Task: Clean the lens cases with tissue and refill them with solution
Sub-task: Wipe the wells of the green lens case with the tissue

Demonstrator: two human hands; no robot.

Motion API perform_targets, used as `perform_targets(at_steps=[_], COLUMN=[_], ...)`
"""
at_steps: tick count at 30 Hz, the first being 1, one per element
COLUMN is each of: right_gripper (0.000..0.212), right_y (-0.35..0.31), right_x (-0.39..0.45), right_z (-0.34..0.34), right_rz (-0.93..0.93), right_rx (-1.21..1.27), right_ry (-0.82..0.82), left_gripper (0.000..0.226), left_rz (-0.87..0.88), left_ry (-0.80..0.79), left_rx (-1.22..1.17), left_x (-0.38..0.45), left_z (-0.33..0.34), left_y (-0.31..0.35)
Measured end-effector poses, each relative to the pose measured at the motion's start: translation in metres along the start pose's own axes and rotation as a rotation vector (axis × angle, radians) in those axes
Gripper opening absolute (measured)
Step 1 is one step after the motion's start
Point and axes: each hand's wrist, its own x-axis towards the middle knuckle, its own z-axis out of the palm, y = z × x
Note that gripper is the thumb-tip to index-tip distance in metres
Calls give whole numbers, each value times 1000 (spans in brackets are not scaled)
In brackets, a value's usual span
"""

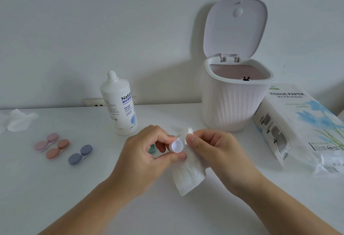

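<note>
My left hand (149, 149) pinches a small white cap (176, 146) between thumb and fingers, its hollow side facing me. My right hand (214, 149) pinches a white tissue (188, 175) that hangs down from the cap to the table. A green lens case (152, 149) shows only in part behind my left fingers. At the left lie a pink lens case (47, 141), an orange lens case (57, 149) and a blue-grey lens case (80, 155), all closed. The solution bottle (120, 104) stands uncapped behind my hands.
A white bin (232, 104) with its lid up stands at the back right. A tissue paper pack (297, 126) lies at the right. A crumpled tissue (18, 121) sits at the far left. All rest on a white table (93, 188) against a wall.
</note>
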Motion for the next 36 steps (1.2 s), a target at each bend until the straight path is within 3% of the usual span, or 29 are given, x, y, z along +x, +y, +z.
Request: perform_targets(at_steps=[4,13,17,24,30,36], right_gripper=[39,28,27,38,33,28], right_y=[-3,-4,-6,-4,-3,-3], right_x=[2,3,3,4,1,-1], right_z=[-6,-11,-15,-11,-4,2], right_rz=[73,81,4,-144,-215,-159], right_rx=[-122,-122,-89,-117,-171,-207], right_ry=[-83,-106,-3,129,95,-46], left_gripper=[21,24,28,39,43,20], left_rz=[-67,-126,-216,-391,-365,-329], left_ry=[-38,-28,10,-140,-175,-126], left_rx=[-20,-108,-232,-480,-418,-411], left_x=[6,10,14,12,10,8], left_z=[-10,-14,-22,-19,-12,-11], left_y=[-2,-5,-6,0,7,4])
